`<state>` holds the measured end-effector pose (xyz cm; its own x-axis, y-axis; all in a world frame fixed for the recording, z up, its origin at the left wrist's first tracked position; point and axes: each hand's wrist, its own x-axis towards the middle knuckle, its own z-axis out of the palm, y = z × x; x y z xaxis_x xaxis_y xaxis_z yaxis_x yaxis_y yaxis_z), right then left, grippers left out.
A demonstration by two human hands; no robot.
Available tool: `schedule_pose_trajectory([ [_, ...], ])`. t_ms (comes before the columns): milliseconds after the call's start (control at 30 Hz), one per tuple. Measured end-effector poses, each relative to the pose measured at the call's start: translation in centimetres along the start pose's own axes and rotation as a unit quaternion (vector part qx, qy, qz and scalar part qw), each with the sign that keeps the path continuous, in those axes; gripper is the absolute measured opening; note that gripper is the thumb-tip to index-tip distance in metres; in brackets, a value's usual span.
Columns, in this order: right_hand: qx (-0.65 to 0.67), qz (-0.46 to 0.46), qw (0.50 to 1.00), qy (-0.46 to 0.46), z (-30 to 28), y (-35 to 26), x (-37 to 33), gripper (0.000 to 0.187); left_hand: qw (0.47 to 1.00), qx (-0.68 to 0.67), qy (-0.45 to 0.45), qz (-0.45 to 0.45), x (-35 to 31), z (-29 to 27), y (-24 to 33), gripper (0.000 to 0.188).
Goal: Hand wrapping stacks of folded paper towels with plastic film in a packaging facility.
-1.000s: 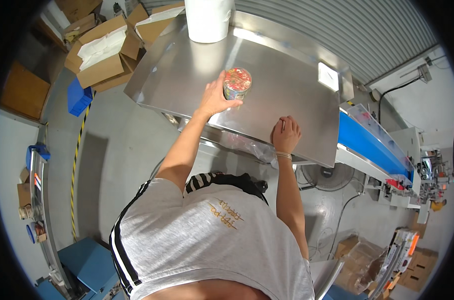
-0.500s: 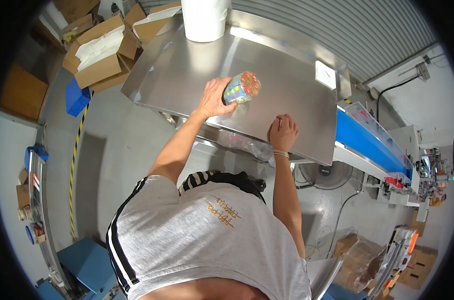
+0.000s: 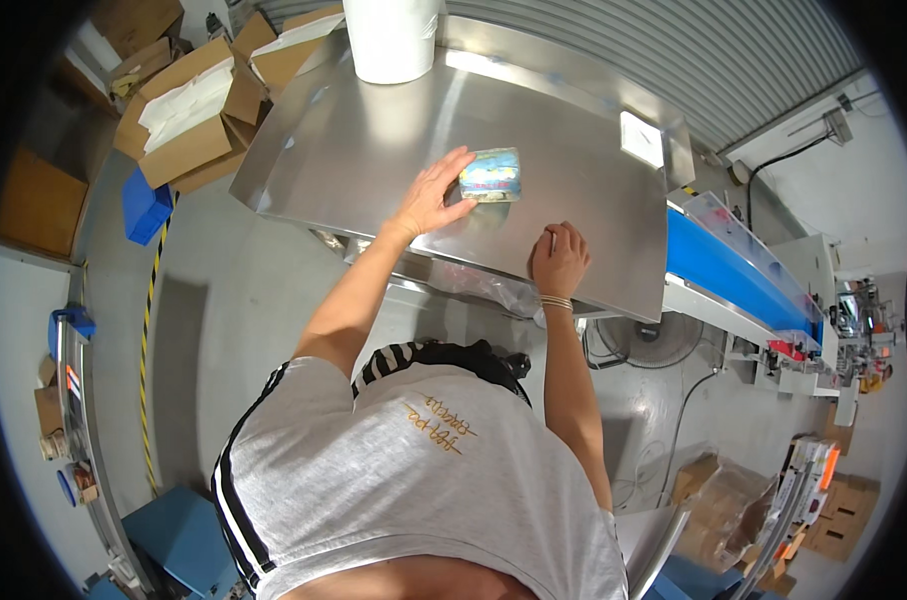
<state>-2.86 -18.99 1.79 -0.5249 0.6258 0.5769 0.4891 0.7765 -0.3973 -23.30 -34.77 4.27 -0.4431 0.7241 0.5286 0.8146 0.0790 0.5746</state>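
Note:
A small round jar [image 3: 491,176] with a blue, yellow and white printed wrap is above the front middle of the steel table [image 3: 364,150], its printed side facing up. My left hand [image 3: 436,197] grips it from the left, fingers along its upper left and thumb at its lower left. Near the table's front edge rests my right hand [image 3: 561,260], its fingers curled in. Whether a small thing is pinched in those fingers cannot be made out. Bands circle the right wrist.
A white bucket [image 3: 392,45] stands at the table's back left, and a white square item [image 3: 642,139] at its back right. Open cardboard boxes [image 3: 189,115] and a blue bin [image 3: 146,207] lie to the left. A blue conveyor belt [image 3: 739,275] adjoins the right end.
The jar has turned in my left hand: its reddish end faced up before, and now its printed side does. My left fingers have straightened. The right hand stays nearly in place.

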Motion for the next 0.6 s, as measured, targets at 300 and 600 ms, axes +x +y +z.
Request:
schedule_pose_trajectory([
  [300, 0.004, 0.007, 1.0, 0.008, 0.07, -0.11, -0.09, 0.011, 0.991, -0.132, -0.005, -0.031, 0.75, 1.35, 0.54, 0.078],
  [600, 0.003, 0.008, 1.0, 0.007, -0.18, -0.24, -0.06, 0.011, 0.989, -0.135, -0.023, -0.055, 0.84, 1.17, 0.9, 0.08],
])
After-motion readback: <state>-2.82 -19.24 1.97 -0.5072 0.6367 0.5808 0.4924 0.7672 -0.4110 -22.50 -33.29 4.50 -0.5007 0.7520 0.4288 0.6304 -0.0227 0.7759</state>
